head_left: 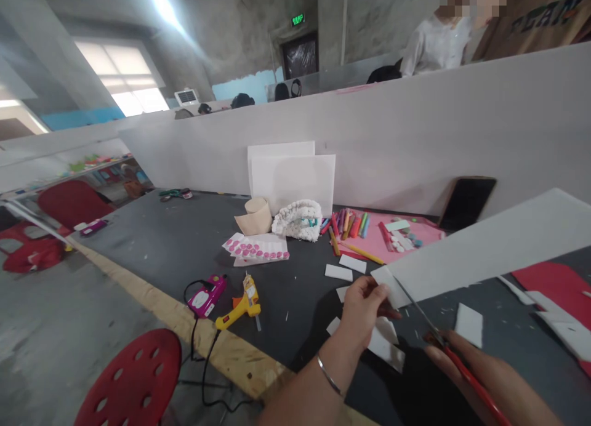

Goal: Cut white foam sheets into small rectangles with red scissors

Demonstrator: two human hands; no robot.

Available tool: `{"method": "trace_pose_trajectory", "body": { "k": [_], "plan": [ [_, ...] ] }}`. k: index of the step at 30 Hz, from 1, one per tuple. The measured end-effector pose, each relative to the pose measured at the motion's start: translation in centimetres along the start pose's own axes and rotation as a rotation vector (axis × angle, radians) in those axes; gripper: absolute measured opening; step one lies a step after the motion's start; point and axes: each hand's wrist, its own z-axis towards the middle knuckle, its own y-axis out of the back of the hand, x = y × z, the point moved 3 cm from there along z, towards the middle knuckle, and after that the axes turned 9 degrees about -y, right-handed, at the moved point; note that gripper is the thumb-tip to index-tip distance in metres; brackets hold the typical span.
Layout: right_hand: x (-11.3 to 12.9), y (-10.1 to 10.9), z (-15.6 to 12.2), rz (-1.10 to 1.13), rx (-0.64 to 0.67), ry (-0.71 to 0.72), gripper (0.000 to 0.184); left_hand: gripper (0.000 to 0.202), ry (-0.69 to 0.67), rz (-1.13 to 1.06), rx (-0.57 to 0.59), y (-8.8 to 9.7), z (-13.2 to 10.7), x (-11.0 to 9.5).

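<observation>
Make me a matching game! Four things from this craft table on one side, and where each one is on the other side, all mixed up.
Things:
1. white sheet
2. scissors
3. yellow glue gun
4. dark phone

Places:
A. leaning against the partition wall
B. held in the right hand
C. lying on the table, near its wooden edge
D. pinched at one end by the left hand

Pairs: 1-D, 2-B, 3-C, 4-A
</observation>
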Motion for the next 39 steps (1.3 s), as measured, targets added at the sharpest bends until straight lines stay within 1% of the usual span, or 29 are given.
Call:
{"method": "trace_pose_trajectory", "body": {
  "k": [1, 3, 5, 7, 10, 12, 16, 20, 23, 27, 34, 39],
  "plan": [
    [0.1, -0.2, -0.1, 0.010, 0.065, -0.007, 0.038, 0.049, -0.001, -0.001, 0.001, 0.0, 0.0, 0.0],
    [0.2, -0.4, -0.2, 0.018, 0.127, -0.052, 0.037, 0.049, -0.009, 0.000, 0.003, 0.0, 0.1, 0.0],
    [0.4, -0.4, -0.4, 0.016, 0.068, -0.078, 0.037, 0.047, -0.015, 0.010, 0.003, 0.1, 0.1, 0.0],
    [0.6, -0.4, -0.6, 0.016, 0.016, -0.075, 0.038, 0.046, -0.018, 0.022, 0.005, 0.1, 0.1, 0.1],
    [0.4, -0.7, -0.7, 0.009, -0.001, -0.084, 0.038, 0.046, -0.011, 0.031, 0.006, 0.1, 0.1, 0.0],
    [0.0, -0.9, -0.6, 0.003, 0.010, -0.078, 0.040, 0.047, -0.010, 0.028, 0.008, 0.1, 0.1, 0.0],
    [-0.9, -1.0, -0.2, 0.002, 0.091, -0.045, 0.042, 0.048, -0.008, 0.020, 0.017, 0.0, 0.0, -0.2],
    [-1.0, -0.9, -0.1, 0.007, 0.126, -0.060, 0.044, 0.046, -0.012, 0.016, 0.015, 0.0, 0.0, -0.2],
    [-0.7, -0.8, -0.2, 0.003, 0.126, -0.064, 0.045, 0.047, -0.012, 0.019, 0.015, 0.0, 0.0, -0.1],
    [-0.6, -0.8, -0.4, -0.004, 0.101, -0.031, 0.042, 0.047, -0.006, 0.017, 0.020, 0.0, 0.0, -0.1],
    [-1.2, -1.1, -0.1, 0.010, 0.150, -0.092, 0.044, 0.048, -0.012, 0.010, 0.018, 0.1, 0.1, -0.1],
    [-0.6, -0.9, -0.4, 0.010, 0.102, -0.054, 0.041, 0.050, -0.007, 0.019, 0.025, 0.1, 0.1, -0.1]
  ]
}}
